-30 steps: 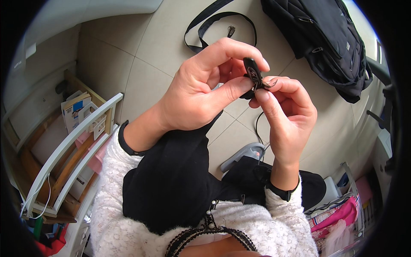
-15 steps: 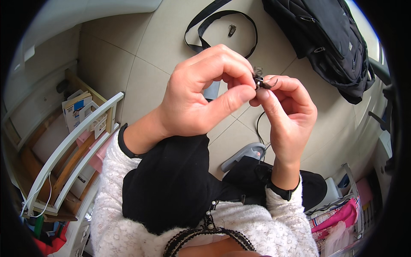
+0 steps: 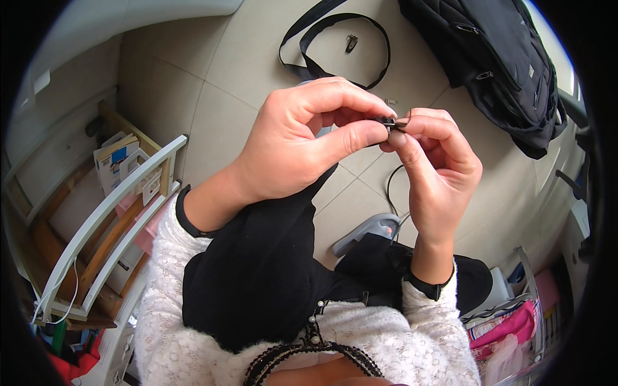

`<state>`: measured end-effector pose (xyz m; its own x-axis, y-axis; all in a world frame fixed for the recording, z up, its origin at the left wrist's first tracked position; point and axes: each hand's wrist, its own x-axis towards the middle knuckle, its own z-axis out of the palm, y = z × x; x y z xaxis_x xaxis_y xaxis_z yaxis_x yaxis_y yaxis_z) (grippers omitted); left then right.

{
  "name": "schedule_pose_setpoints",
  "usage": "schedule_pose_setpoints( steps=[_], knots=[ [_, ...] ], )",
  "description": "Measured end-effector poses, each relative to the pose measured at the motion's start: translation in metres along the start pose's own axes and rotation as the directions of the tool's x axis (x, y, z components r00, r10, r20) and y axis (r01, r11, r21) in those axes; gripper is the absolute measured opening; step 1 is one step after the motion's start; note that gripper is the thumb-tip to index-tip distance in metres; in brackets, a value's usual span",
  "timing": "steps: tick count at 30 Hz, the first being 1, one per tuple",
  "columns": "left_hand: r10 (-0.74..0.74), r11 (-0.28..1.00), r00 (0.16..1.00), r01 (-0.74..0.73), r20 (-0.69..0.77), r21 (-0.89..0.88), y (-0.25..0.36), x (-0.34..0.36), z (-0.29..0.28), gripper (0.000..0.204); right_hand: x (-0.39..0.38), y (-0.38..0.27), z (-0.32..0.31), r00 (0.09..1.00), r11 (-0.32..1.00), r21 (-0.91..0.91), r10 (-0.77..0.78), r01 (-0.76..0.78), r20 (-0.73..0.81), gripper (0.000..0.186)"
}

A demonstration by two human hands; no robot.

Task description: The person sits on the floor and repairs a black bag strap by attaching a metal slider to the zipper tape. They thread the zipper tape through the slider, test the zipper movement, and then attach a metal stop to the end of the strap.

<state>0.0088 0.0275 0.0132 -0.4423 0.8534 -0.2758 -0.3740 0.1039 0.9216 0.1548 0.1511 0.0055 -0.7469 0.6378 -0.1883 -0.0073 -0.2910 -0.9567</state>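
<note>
Near the middle of the view, my left hand (image 3: 306,141) and my right hand (image 3: 434,170) meet, both closed on one small dark metal clip (image 3: 390,123). The left thumb and fingertips press on its left side, while my right thumb and index finger pinch its right end. Much of the clip is hidden by fingertips, so its exact shape cannot be told. Beyond the hands, a loose black strap (image 3: 386,45) lies curled on the tiled floor (image 3: 241,64), with a small metal fitting (image 3: 351,44) inside its loop.
A black backpack (image 3: 489,58) lies at the upper right. A white rail rack (image 3: 77,241) with paper items stands at the left, another rack with pink fabric (image 3: 515,321) at the lower right. My black-clad legs (image 3: 244,276), a grey slipper (image 3: 357,235) and a thin cable are below.
The black piece that stood upright between my fingers now lies low and flatter, more covered. My left fingers have curled over it and flattened slightly; my right hand has shifted a little rightward.
</note>
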Motion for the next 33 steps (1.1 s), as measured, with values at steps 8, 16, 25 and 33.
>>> schedule_pose_setpoints(
  steps=[8, 16, 25, 33],
  knots=[
    [0.19, 0.93, 0.982, -0.174, -0.02, 0.323, -0.003, 0.0, 0.0, 0.019, 0.003, -0.003, 0.002, 1.0, 0.999, -0.04, 0.013, -0.012, 0.001, 0.014],
    [0.088, 0.929, 0.995, -0.101, 0.052, 0.356, 0.0, -0.001, -0.002, 0.02, -0.002, 0.001, 0.012, 0.998, 0.999, -0.045, 0.017, -0.02, -0.058, 0.01],
    [-0.123, 0.992, 0.992, 0.123, 0.005, -0.001, -0.002, 0.0, 0.003, 0.02, -0.005, 0.001, 0.007, 0.99, 0.991, 0.01, 0.136, -0.135, -0.032, 0.01],
    [-0.036, 0.951, 0.998, 0.017, 0.055, 0.308, -0.003, -0.004, -0.004, 0.023, -0.01, 0.006, 0.013, 0.99, 0.993, -0.027, 0.114, -0.117, -0.085, 0.007]
  ],
)
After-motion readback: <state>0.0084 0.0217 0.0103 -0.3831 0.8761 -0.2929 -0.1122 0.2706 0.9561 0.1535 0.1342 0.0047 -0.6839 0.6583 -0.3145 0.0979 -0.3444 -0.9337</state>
